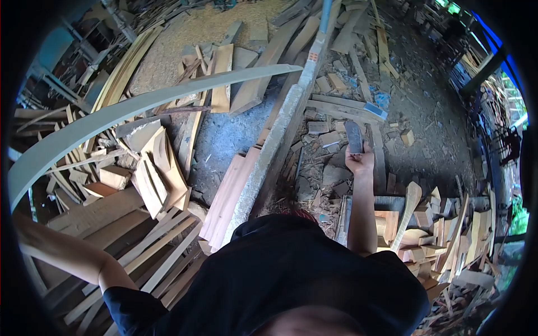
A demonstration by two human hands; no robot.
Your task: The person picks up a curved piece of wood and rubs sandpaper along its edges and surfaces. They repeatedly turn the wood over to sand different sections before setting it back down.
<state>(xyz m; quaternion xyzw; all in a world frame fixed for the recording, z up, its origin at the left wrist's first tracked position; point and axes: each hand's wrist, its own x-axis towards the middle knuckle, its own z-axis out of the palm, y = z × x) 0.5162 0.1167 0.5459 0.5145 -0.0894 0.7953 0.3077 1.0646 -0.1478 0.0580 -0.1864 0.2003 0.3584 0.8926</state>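
A long, pale wooden plank (168,92) arcs across the left half of the head view, bent by the lens. Its far tip lies at a concrete-like post (274,134), and its near end meets my left hand (19,221) at the dark left edge. My left fingers barely show there, but the hand appears closed around the plank. My right hand (359,161), reaching forward, grips a dark grey, flat, blade-like piece (353,138) that points away from me. What kind of tool it is, I cannot make out.
Loose boards (148,246) lie piled at the lower left, and offcuts (431,229) crowd the lower right. A reddish board (230,196) leans along the post. Wood scraps and chips litter the ground (426,112). A small blue-topped item (376,110) lies on a beam (342,108).
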